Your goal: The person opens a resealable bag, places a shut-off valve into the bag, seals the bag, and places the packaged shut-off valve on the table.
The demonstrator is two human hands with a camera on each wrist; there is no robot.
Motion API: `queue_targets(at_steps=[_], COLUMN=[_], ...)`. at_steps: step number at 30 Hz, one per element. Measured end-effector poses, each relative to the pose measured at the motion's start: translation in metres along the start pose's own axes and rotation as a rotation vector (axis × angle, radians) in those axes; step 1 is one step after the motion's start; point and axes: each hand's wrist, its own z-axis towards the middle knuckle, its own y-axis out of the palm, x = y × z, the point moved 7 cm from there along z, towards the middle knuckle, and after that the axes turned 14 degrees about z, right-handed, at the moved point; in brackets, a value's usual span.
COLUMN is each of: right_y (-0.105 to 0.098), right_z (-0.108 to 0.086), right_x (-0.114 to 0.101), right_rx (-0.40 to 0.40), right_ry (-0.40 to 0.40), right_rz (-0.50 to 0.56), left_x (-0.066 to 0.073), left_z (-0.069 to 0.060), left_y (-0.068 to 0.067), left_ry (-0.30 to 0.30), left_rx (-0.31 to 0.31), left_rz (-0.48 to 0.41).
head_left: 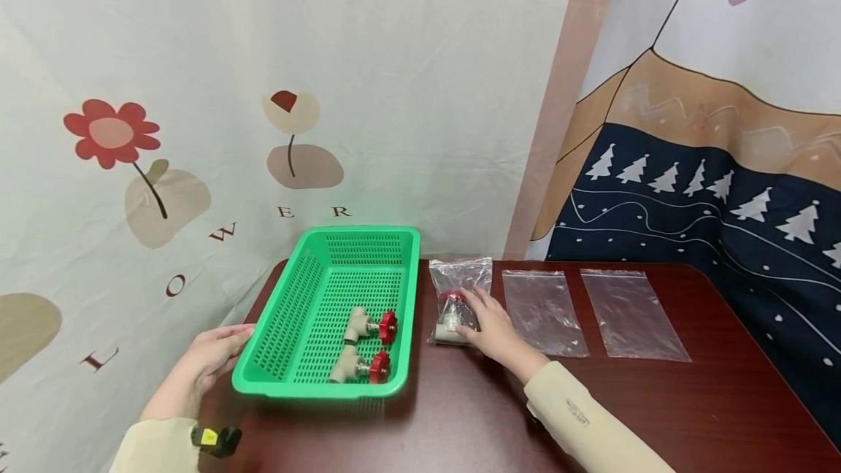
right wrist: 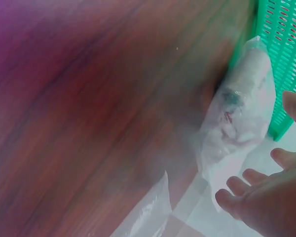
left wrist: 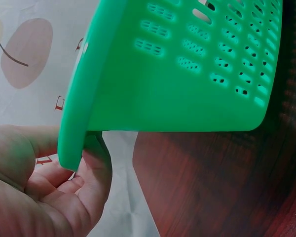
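A green plastic basket (head_left: 328, 388) holds two grey tee-shaped valves, an upper valve (head_left: 358, 325) and a lower valve (head_left: 345, 366), each with a red handwheel. My left hand (head_left: 209, 363) pinches the basket's left rim, thumb on one side and fingers curled under the lip (left wrist: 71, 148). To the right of the basket lies a clear zip bag (head_left: 469, 272) with a similar valve (head_left: 452, 328) inside. Over that bag's right side is my right hand (head_left: 489, 323), its fingers spread and relaxed; the right wrist view shows them beside the bag (right wrist: 241, 106), gripping nothing.
Two flat clear zip bags, a middle one (head_left: 544, 312) and a right one (head_left: 634, 316), lie in a row on the dark red wooden table (head_left: 736, 414). A printed cloth (head_left: 447, 93) hangs behind the table's back edge.
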Motion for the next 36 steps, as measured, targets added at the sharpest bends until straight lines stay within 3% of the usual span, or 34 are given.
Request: queue_targets(at_steps=[9,14,20,25,30,36], right_y=[-0.026,-0.051,-0.094,-0.123,-0.137,-0.14], right_z=[-0.014,-0.02,-0.021,-0.026,-0.033,-0.035], right_x=[0.003,0.017,0.051,0.085,0.112,0.128], right_rx=[0.023,0.096,0.181,0.14,0.091,0.121], right_ry=[-0.03,-0.002,0.152,0.369,0.532,0.593], right_rz=[0.062,0.034,-0.037,-0.091,-0.086,-0.088], left_x=[0.0,0.0,0.0,-0.001,0.0,0.001], left_z=[-0.001,-0.001,0.0,-0.001,-0.002,-0.002], left_y=[-0.001,-0.001,-0.001,-0.001,-0.002,-0.001], left_ry=[-0.004,-0.009,-0.011,-0.021,-0.018,-0.012], left_rx=[0.021,0.033,0.044,0.047,0.053,0.047], left_rz=[0.032,0.045,0.053,0.082,0.094,0.083])
